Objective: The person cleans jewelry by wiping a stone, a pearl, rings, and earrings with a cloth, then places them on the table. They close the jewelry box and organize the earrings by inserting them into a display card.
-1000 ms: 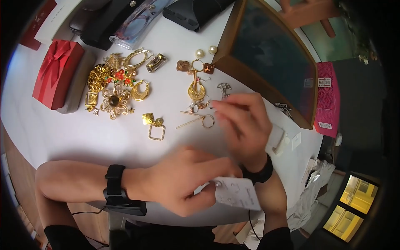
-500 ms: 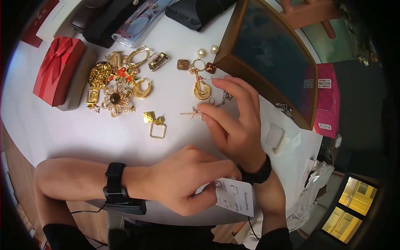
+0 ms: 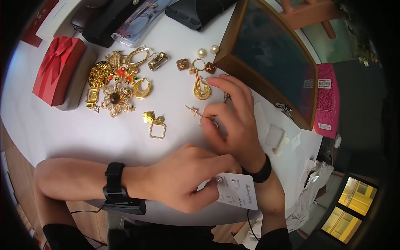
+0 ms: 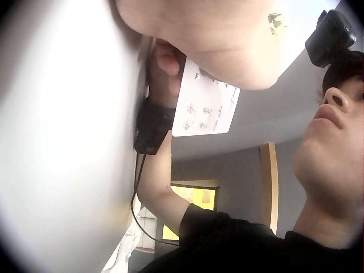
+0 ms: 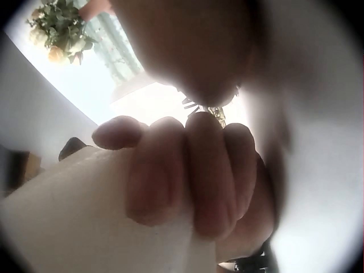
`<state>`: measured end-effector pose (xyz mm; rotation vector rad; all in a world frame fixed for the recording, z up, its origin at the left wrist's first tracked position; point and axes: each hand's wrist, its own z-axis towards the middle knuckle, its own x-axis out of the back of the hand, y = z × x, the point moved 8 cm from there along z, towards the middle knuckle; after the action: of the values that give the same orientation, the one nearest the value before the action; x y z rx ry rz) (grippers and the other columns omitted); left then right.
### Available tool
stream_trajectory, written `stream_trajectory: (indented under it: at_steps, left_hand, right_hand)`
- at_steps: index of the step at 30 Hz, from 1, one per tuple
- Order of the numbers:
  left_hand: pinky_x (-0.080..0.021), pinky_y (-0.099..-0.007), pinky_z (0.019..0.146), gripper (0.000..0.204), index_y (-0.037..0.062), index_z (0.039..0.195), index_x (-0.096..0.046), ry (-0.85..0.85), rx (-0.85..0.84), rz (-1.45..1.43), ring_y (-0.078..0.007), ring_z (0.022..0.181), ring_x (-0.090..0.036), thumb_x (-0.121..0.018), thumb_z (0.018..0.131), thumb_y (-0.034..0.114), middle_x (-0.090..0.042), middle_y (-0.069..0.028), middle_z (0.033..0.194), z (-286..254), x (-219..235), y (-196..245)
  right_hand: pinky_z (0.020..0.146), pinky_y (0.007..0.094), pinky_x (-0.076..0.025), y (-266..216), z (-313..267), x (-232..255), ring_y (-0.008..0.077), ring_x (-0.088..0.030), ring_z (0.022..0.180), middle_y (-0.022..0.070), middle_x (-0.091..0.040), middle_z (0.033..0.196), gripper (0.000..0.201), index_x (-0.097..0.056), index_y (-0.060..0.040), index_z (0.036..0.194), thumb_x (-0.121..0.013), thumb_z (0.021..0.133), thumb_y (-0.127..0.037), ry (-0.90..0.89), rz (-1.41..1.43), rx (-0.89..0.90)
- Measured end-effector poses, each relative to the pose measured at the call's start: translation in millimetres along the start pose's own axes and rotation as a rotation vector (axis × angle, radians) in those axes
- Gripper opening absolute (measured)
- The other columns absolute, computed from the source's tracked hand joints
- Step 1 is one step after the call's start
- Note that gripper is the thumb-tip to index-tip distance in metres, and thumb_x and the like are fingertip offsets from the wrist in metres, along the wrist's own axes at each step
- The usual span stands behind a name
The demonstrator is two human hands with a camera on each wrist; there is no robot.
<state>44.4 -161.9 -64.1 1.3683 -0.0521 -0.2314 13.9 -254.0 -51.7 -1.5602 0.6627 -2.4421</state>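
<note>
My left hand [image 3: 187, 179] pinches a white earring card [image 3: 238, 193] between thumb and fingers, low over the table's near edge. Small stud earrings sit on the card's printed face; the left wrist view shows the same card [image 4: 205, 108] beside the palm. My right hand [image 3: 235, 118] is further forward, thumb and index fingertip pinching the end of a thin rhinestone bar earring [image 3: 192, 110]. Part of a thin hoop shows by the thumb. Gold crescent hoops [image 3: 202, 91] lie just beyond these fingers. A silver earring [image 3: 226, 97] is mostly hidden behind them.
Left of the hands lie a square-drop earring [image 3: 157, 130], a flower brooch [image 3: 116, 99] and several gold pieces. A red gift box [image 3: 56, 77] stands at the left. Pearl studs [image 3: 214, 49] lie beside a brown-framed box [image 3: 271, 58]. A glasses case [image 3: 196, 14] is at the back.
My right hand came down onto the bar earring and now pinches it, with the bar tilted from how it lay. The left hand keeps the card, which has turned slightly.
</note>
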Motion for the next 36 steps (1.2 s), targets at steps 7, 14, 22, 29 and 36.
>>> stream_trajectory:
  at_steps: [7, 14, 22, 29, 36]
  left_hand:
    - [-0.056, -0.0337, 0.067, 0.047, -0.0008, 0.112, -0.064, 0.021, 0.051, -0.008, -0.0317, 0.073, -0.071, -0.046, 0.070, -0.006, -0.072, -0.0156, 0.088, -1, 3, 0]
    - [-0.057, -0.0304, 0.073, 0.039, -0.0034, 0.116, -0.060, 0.223, 0.115, -0.052, -0.0205, 0.080, -0.071, -0.045, 0.081, -0.007, -0.071, -0.0123, 0.097, -8, 20, -7]
    - [-0.054, -0.0288, 0.087, 0.038, -0.0045, 0.138, -0.041, 0.575, 0.011, -0.263, -0.0150, 0.099, -0.067, -0.047, 0.100, -0.005, -0.067, -0.0133, 0.114, -9, 30, -17]
    - [-0.054, -0.0302, 0.094, 0.040, -0.0047, 0.142, -0.037, 0.592, -0.003, -0.275, -0.0145, 0.110, -0.064, -0.045, 0.103, -0.004, -0.064, -0.0142, 0.121, -7, 31, -17]
    - [-0.052, -0.0301, 0.097, 0.041, -0.0042, 0.144, -0.035, 0.584, -0.048, -0.332, -0.0146, 0.117, -0.060, -0.045, 0.104, -0.003, -0.060, -0.0142, 0.128, -6, 32, -14]
  right_hand:
    - [0.096, 0.0442, -0.048, 7, -5, 23, 0.0349, -0.060, 0.114, 0.0147, -0.064, 0.121, 0.014, -0.067, -0.0062, 0.092, -0.074, 0.079, -0.004, 0.195, 0.145, 0.013]
    - [0.075, 0.0283, -0.054, 38, -36, 39, 0.0176, -0.065, 0.081, 0.0157, -0.070, 0.102, 0.020, -0.059, 0.0007, 0.109, -0.068, 0.092, 0.003, 0.622, 0.598, -0.297]
    - [0.070, 0.0244, -0.050, 53, -58, 54, 0.0109, -0.059, 0.081, 0.0089, -0.066, 0.093, 0.017, -0.061, 0.0009, 0.108, -0.068, 0.093, 0.000, 0.845, 0.529, -0.402]
    - [0.065, 0.0305, -0.054, -20, -31, 54, 0.0214, -0.066, 0.078, 0.0116, -0.070, 0.098, 0.032, -0.065, -0.0026, 0.109, -0.077, 0.080, 0.004, 0.345, 0.053, 0.144]
    - [0.056, 0.0293, -0.051, -22, -27, 42, 0.0211, -0.066, 0.071, 0.0063, -0.071, 0.095, 0.037, -0.070, -0.0054, 0.106, -0.088, 0.073, -0.004, 0.346, -0.030, 0.182]
